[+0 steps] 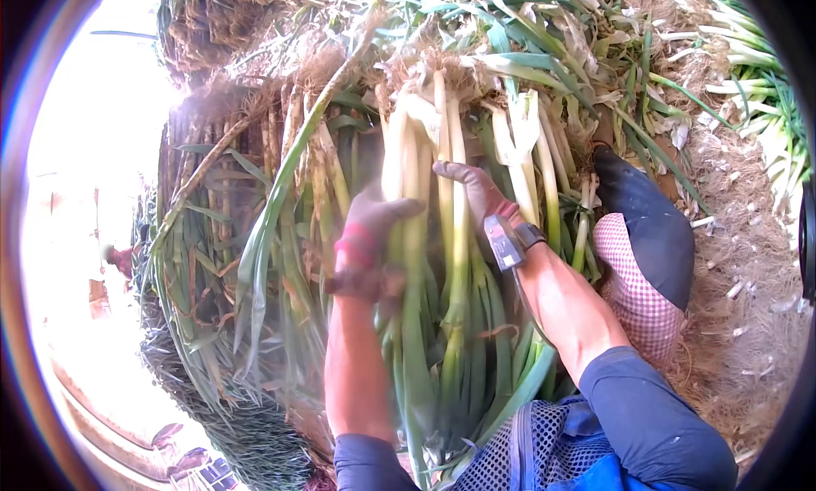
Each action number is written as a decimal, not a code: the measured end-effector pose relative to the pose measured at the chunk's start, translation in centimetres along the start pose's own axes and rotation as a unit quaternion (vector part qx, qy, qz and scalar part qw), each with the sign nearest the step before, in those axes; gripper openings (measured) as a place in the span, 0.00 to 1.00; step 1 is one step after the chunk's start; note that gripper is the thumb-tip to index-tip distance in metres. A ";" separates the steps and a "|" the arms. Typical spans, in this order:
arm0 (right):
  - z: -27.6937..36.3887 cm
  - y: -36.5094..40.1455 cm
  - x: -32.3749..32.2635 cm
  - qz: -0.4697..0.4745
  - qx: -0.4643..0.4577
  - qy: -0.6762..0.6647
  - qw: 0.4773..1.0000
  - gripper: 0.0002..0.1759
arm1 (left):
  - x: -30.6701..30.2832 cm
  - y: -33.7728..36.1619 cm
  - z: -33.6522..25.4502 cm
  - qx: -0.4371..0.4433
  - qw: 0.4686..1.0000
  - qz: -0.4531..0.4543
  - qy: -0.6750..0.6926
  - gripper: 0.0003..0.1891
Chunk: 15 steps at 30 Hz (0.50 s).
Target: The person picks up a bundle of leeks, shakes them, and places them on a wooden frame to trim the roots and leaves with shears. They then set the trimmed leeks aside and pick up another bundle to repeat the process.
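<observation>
My left hand point(378, 228), in a dark glove with a pink band at the wrist, is closed on thick green onions point(414, 164), its thumb lying across their pale shafts. It is slightly blurred. Close by on the right, my gloved right hand point(483, 192) has its thumb over another green onion stalk point(459, 211); its other fingers are mostly hidden behind the stalks. A small grey device point(504, 241) is strapped at the right wrist. The white root ends point away from me, and the green leaves run toward my body.
More green onions with drier outer leaves point(289, 151) lie packed to the left. Cut roots and scraps point(722, 279) cover the ground at right, beside my bent leg point(650, 228). Further bunches point(769, 92) lie at the upper right. Bright glare washes out the far left.
</observation>
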State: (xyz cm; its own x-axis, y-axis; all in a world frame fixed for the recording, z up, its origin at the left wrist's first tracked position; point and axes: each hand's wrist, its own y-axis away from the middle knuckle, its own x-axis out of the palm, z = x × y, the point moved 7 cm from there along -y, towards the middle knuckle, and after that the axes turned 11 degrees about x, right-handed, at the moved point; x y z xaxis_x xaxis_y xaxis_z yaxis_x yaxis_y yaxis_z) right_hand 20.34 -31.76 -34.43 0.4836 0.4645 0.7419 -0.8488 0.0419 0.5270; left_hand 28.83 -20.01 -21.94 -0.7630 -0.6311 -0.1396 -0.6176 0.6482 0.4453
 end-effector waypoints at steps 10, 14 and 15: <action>1.0 10.4 11.9 0.296 0.079 -0.115 0.945 0.22 | 0.4 11.5 -9.1 0.182 0.978 -0.009 -0.104 0.38; 0.0 11.6 12.3 0.260 0.028 -0.038 0.964 0.22 | 0.8 15.8 -9.5 0.224 0.968 -0.014 -0.116 0.44; -0.2 12.5 12.1 0.262 0.030 -0.010 0.964 0.23 | 1.0 17.2 -9.3 0.220 0.969 -0.025 -0.109 0.48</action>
State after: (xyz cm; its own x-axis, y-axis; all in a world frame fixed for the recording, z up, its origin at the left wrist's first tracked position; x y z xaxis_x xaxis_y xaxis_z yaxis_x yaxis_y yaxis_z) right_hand 15.52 -25.46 -18.95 -0.0045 0.3902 0.9207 -0.9640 -0.2464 0.0997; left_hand 19.25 -13.46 -6.16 -0.7229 -0.5919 -0.3566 -0.6392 0.7688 0.0196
